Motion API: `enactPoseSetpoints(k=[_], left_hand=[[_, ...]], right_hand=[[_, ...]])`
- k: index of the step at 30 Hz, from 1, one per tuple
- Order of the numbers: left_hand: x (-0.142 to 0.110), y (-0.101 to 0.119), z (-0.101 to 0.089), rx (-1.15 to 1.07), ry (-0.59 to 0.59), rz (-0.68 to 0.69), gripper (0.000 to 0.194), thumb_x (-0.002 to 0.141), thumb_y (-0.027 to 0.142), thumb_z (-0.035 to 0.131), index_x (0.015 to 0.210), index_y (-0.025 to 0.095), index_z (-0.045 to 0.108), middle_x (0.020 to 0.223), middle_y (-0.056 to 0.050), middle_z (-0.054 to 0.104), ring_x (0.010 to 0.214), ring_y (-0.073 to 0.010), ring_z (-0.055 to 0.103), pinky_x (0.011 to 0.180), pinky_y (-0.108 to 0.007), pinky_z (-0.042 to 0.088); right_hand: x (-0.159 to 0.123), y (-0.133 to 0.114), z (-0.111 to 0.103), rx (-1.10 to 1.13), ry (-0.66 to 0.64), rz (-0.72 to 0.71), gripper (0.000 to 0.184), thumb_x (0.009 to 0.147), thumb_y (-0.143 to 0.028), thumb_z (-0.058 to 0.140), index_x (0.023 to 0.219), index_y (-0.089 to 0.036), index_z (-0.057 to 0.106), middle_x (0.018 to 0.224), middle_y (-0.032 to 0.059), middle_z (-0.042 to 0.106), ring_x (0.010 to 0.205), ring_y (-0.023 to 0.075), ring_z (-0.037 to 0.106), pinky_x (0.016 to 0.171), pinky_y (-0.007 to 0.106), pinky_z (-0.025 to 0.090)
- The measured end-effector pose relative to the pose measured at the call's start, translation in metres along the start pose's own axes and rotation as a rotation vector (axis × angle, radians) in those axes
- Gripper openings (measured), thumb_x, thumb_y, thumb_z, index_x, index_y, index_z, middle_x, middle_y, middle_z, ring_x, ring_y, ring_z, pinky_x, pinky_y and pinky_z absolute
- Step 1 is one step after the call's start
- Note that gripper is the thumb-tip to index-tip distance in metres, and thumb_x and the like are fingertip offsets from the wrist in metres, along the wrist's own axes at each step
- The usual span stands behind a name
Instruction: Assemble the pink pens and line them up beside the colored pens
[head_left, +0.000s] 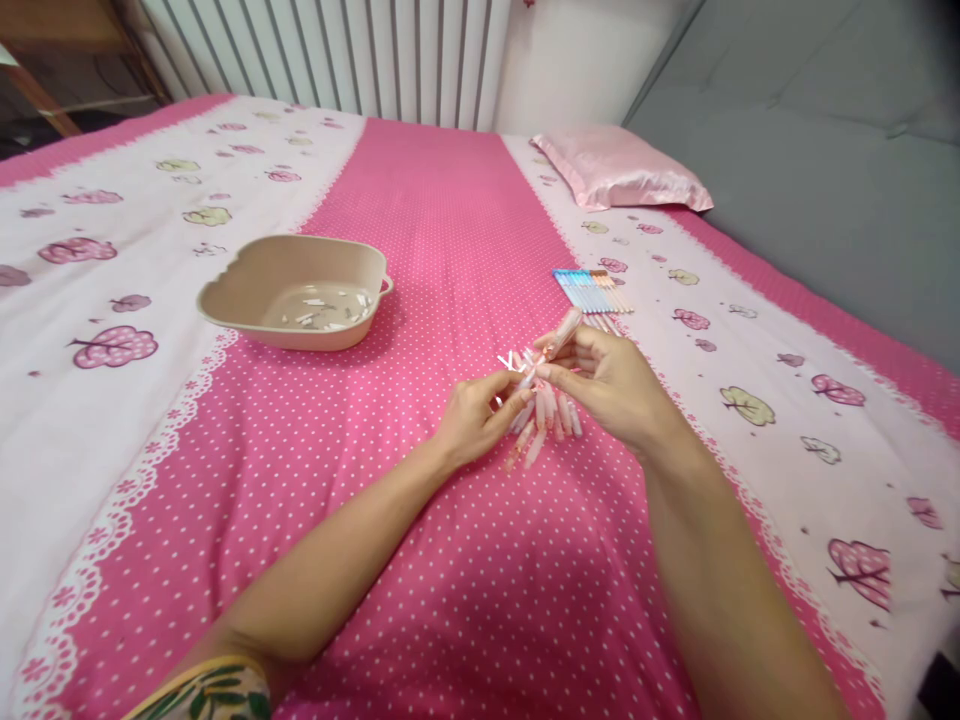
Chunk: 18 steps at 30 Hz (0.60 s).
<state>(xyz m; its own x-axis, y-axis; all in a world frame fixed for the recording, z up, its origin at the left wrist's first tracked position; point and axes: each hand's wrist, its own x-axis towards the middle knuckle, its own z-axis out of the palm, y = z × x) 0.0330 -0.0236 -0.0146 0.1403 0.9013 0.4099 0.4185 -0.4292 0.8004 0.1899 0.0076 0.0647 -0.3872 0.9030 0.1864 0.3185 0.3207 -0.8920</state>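
Out over the bedspread, my right hand (pixel 607 385) is closed round a slim, pale pink pen-like tube (pixel 564 332), which slants up past the fingers. My left hand (pixel 484 415) pinches the whitish lower end of the same piece, and the two hands nearly meet. Below them lies a loose pile of pale pink pen-like tubes (pixel 551 412), some with orange bits. Small white sticks (pixel 508 360) lie by the left fingertips. Just beyond my right hand, a neat row of slim pens (pixel 589 292) runs from blue to orange-brown. Fine details between my fingertips are blurred.
To the left stands a beige plastic basin (pixel 300 340) with small white and grey pieces on its bottom. A pink satin pillow (pixel 619 165) lies at the far right, beside a grey padded panel (pixel 810 150). A white radiator (pixel 337 60) stands behind the polka-dot bedspread (pixel 442 230).
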Motion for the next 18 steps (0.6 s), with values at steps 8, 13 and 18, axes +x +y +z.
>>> enactPoseSetpoints(k=[8, 13, 18], left_hand=[[0.0014, 0.0031, -0.0011, 0.019, 0.016, 0.008, 0.027, 0.089, 0.037, 0.048, 0.093, 0.014, 0.062, 0.068, -0.002, 0.066, 0.056, -0.0104, 0.055, 0.055, -0.021, 0.04], [0.0015, 0.0025, -0.0018, 0.006, 0.008, 0.007, 0.027, 0.089, 0.037, 0.048, 0.092, 0.014, 0.062, 0.07, -0.002, 0.067, 0.059, -0.0116, 0.059, 0.056, -0.021, 0.042], [0.0018, 0.0022, -0.0022, 0.004, 0.005, -0.001, 0.027, 0.089, 0.037, 0.048, 0.094, 0.015, 0.062, 0.071, -0.003, 0.068, 0.06, -0.0122, 0.06, 0.056, -0.022, 0.043]], right_hand=[[0.0006, -0.0018, 0.0003, -0.017, 0.016, 0.006, 0.022, 0.076, -0.016, 0.063, 0.097, -0.015, 0.06, 0.088, 0.0059, 0.067, 0.083, 0.018, 0.065, 0.08, 0.036, 0.052], [0.0012, -0.0025, -0.0013, -0.028, 0.014, -0.008, 0.018, 0.077, -0.016, 0.062, 0.095, -0.015, 0.061, 0.089, 0.0062, 0.068, 0.084, 0.0182, 0.066, 0.081, 0.036, 0.052], [0.0019, -0.0049, -0.0005, -0.004, 0.009, 0.013, 0.015, 0.076, -0.013, 0.062, 0.091, -0.015, 0.061, 0.087, 0.0057, 0.068, 0.082, 0.0176, 0.066, 0.079, 0.035, 0.052]])
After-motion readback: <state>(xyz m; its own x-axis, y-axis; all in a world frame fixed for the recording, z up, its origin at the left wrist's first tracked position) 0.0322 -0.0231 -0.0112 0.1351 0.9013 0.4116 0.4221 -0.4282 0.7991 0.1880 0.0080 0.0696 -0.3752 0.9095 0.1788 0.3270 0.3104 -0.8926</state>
